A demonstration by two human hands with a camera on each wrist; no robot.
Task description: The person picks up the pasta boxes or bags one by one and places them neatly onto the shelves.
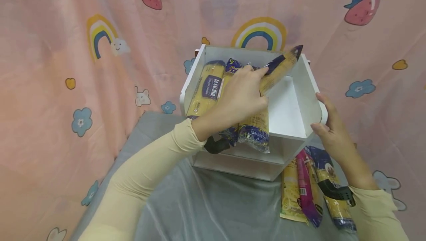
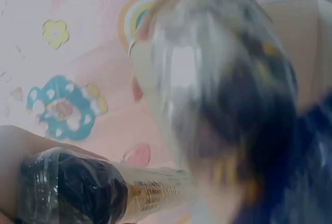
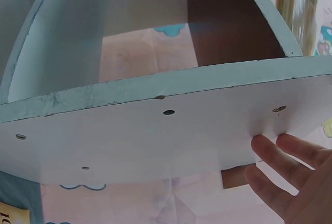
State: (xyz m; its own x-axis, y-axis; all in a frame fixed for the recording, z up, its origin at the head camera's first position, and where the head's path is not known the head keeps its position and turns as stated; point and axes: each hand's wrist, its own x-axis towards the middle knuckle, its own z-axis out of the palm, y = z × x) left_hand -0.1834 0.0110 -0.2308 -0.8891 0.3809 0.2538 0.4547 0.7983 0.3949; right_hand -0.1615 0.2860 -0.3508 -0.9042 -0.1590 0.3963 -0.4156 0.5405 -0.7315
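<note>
My left hand (image 1: pixel 244 93) is over the top shelf of a white rack (image 1: pixel 286 104), gripping a spaghetti pack (image 1: pixel 283 69) that is tilted up to the right. In the left wrist view, the hand holds this pack (image 2: pixel 93 187) at its dark wrapped end. Under and beside the hand, several pasta packs lie in the shelf, including a yellow one (image 1: pixel 206 89) with a purple label and a spaghetti pack (image 1: pixel 254 131) jutting over the front edge. At the rack's right side panel (image 3: pixel 129 136), my right hand (image 1: pixel 334 130) rests extended fingertips on the outer face.
Right of the rack, on the grey cloth (image 1: pixel 233 204), lie a yellow pack (image 1: pixel 293 193), a pink and purple pack (image 1: pixel 307 189) and a blue-ended pasta pack (image 1: pixel 336 200). Lower shelves (image 1: pixel 239 163) sit beneath the top one. A patterned pink curtain (image 1: pixel 149 48) hangs behind.
</note>
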